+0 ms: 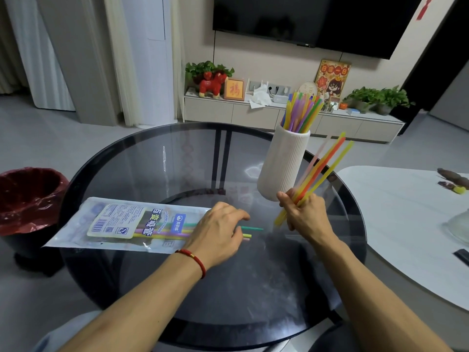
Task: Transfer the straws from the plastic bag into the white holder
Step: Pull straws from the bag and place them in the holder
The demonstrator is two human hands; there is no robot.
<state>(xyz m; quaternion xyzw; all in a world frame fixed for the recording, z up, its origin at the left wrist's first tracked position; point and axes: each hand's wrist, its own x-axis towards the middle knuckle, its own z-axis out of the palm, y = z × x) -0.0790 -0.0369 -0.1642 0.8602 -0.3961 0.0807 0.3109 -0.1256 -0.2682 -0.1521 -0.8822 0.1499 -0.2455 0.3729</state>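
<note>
The right hand point(305, 214) is raised beside the ribbed white holder point(284, 163), its fingers clamped on a tilted bundle of coloured straws point(322, 171). The left hand point(215, 235) lies palm-down on the open end of the plastic bag point(119, 224) on the glass bench point(152, 161), fingers loosely spread over 3 protruding straw ends point(250, 232). More straws stand in the holder.

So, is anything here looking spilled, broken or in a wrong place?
Nothing stands out. The holder stands upright with straws inside, the bag lies flat with a few straw ends poking out, and the right hand holds a bunch of straws.
</note>
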